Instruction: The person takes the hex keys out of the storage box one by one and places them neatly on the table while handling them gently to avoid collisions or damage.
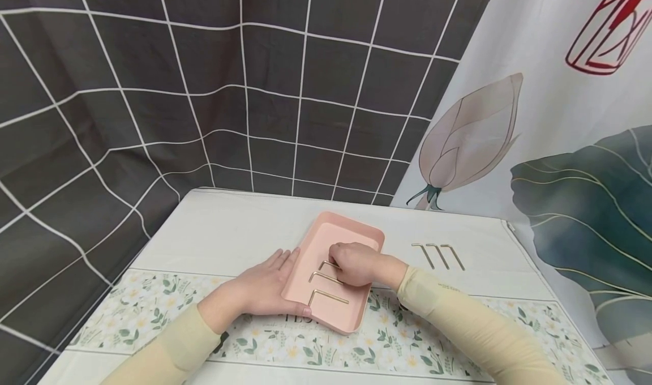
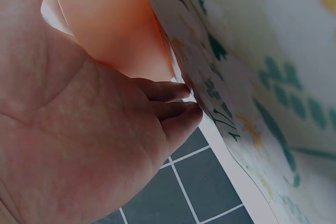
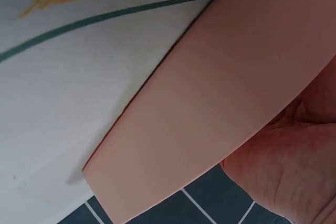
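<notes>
A pink rectangular tray (image 1: 351,319) lies at a slant on the table, with brass-coloured L-shaped hex keys (image 1: 331,297) inside. My left hand (image 1: 267,283) rests against its left side, fingers extended and thumb along the near corner. In the left wrist view the palm (image 2: 89,135) lies beside the tray's outer wall (image 2: 121,30). My right hand (image 1: 356,263) reaches into the tray with curled fingers and seems to pinch the farthest visible key (image 1: 328,264), whose end runs under the hand. Its fingertips are hidden; the tray wall (image 3: 173,103) covers most of that hand in the right wrist view.
Three more hex keys (image 1: 439,256) lie side by side on the table, right of the tray. A white cloth with a floral band (image 1: 402,345) covers the table. Behind hang a dark checked curtain (image 1: 270,113) and a pale printed curtain (image 1: 540,45).
</notes>
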